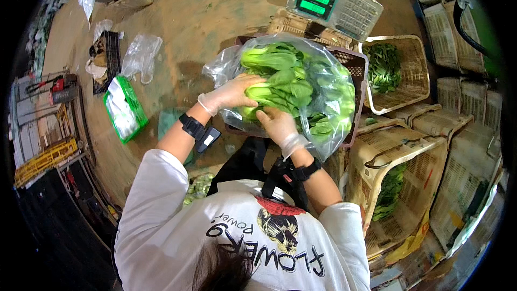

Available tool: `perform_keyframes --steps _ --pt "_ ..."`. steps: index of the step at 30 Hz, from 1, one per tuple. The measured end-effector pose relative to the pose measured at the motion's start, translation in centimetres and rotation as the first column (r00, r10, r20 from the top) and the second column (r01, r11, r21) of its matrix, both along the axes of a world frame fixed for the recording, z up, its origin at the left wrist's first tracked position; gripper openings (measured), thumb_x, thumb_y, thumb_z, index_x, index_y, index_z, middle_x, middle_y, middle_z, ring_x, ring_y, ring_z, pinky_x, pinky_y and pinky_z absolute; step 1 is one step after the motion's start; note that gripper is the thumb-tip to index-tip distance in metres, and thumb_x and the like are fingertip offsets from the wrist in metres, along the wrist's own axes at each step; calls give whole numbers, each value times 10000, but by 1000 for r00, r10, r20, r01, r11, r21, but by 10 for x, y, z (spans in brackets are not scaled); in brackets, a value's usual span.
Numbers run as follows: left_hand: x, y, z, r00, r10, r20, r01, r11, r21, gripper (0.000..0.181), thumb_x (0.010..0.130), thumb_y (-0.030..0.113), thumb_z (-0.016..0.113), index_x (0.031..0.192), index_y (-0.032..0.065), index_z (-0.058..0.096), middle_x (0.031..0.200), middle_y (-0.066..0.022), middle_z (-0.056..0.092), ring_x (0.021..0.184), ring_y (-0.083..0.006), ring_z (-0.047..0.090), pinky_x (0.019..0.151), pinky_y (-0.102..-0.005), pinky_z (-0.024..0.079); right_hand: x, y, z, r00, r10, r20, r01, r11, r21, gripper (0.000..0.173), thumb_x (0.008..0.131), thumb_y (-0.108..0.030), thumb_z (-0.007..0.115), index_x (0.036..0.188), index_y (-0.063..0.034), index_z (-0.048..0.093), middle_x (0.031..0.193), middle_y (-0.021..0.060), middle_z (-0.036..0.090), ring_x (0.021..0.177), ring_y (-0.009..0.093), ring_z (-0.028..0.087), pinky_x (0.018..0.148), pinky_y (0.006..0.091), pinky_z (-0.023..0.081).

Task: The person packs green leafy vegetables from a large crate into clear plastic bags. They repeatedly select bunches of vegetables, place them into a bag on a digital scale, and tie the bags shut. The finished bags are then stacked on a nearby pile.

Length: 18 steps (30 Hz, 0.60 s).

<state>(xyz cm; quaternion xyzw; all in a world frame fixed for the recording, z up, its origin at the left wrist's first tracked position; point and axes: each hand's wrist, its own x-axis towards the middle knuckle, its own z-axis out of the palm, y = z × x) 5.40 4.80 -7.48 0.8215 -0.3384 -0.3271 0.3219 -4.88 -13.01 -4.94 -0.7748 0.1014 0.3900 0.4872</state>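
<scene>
A clear plastic bag (pixel 329 62) full of green bok choy lies spread over a purple-brown plastic crate (pixel 360 101). My left hand (pixel 238 91), in a thin clear glove, grips the pale stem end of a head of bok choy (pixel 286 89) on top of the bag's contents. Just below it, my right hand (pixel 279 127), gloved too, touches the leaves from the near side. Its fingertips are partly hidden, so its hold is unclear. Another bok choy head (pixel 270 56) rests beyond my left hand, stem end pointing left.
Behind the crate stands a digital scale (pixel 335 2) with a lit green display. Cream crates with leafy greens (pixel 418 68) (pixel 398 137) line the right. On the floor at left are a green-wrapped pack of bags (pixel 125 109), a loose plastic bag (pixel 141 56) and a black crate (pixel 112 54).
</scene>
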Motion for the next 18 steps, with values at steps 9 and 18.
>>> perform_keyframes --steps 9,18 --pt "0 17 -10 988 152 24 -153 988 13 745 622 206 715 1285 56 411 1309 -175 402 1233 -332 336 1032 -389 266 -8 5 -33 653 461 601 -70 827 -558 971 508 -418 787 1309 -103 336 1379 189 261 1289 374 209 1014 573 175" --pt "6 -10 6 949 247 195 -287 933 215 586 615 342 746 1084 44 562 967 -184 611 904 -337 583 774 -385 466 -38 3 -59 437 627 645 -132 754 -643 766 616 -418 723 1280 -229 391 1372 141 289 1270 343 246 961 627 196"
